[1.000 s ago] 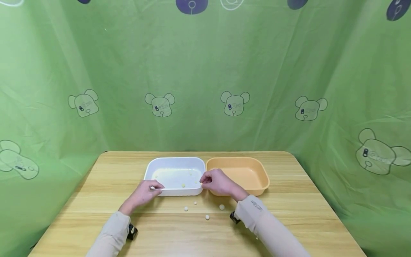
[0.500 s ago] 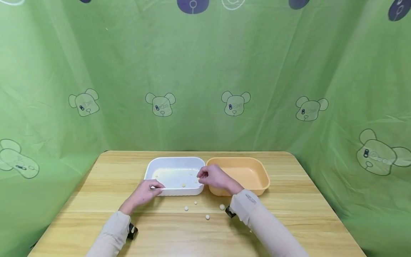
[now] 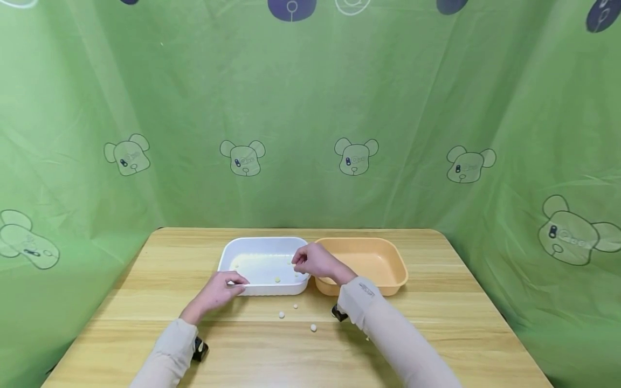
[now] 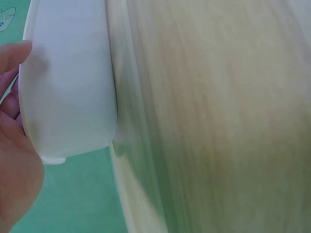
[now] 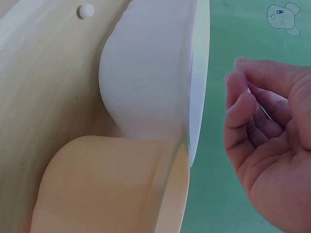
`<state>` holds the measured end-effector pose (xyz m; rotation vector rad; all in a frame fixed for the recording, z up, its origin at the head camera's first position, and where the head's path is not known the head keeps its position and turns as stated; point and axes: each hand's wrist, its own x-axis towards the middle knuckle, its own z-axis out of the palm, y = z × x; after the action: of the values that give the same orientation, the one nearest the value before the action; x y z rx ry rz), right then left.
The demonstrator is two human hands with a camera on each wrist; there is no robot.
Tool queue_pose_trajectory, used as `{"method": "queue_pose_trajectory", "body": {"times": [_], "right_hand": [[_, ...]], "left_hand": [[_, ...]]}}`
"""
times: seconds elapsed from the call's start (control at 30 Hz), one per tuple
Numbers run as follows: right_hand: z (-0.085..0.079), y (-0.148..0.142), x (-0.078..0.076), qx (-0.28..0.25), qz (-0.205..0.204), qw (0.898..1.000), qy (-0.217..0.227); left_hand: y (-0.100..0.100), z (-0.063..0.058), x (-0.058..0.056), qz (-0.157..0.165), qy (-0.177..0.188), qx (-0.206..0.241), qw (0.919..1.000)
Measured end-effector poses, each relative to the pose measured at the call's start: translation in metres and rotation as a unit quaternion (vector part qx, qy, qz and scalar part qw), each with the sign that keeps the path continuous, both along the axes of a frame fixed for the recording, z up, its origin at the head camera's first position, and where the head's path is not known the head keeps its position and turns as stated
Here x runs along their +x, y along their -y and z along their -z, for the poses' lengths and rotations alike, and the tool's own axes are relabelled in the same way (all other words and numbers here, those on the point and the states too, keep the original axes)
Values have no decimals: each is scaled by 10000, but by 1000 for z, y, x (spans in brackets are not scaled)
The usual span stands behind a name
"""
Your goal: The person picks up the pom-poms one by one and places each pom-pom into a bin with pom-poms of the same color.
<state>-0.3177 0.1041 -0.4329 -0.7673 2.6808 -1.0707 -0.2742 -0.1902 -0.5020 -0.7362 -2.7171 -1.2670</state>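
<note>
On the wooden surface (image 3: 262, 355), see loose white pills (image 3: 313, 327) nearest, likely lying within easy reach; just beyond, note the left hand (image 3: 220, 289) pinching the near rim of the white tray (image 3: 271, 290) between thumb and fingers, presumably to steady it. Find the right hand (image 3: 317, 259) above that tray's right end, with fingers pressed together at the tips, impossible to tell whether holding a pill, over yellow pills (image 3: 277, 279) penned by the walls. Then see an orange tray (image 3: 383, 269) just beside, and a green curtain (image 3: 301, 97) behind, apparently for screening.
</note>
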Motion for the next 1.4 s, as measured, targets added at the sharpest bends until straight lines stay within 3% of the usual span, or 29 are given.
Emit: {"method": "queue_pose_trajectory", "body": {"times": [0.63, 1.4], "right_hand": [[8, 12, -12, -123, 252, 9984, 496], [15, 28, -18, -42, 511, 9963, 691]], "left_hand": [[0, -2, -1, -35, -5, -25, 10000], [-1, -4, 1, -63, -33, -80, 9999]]}}
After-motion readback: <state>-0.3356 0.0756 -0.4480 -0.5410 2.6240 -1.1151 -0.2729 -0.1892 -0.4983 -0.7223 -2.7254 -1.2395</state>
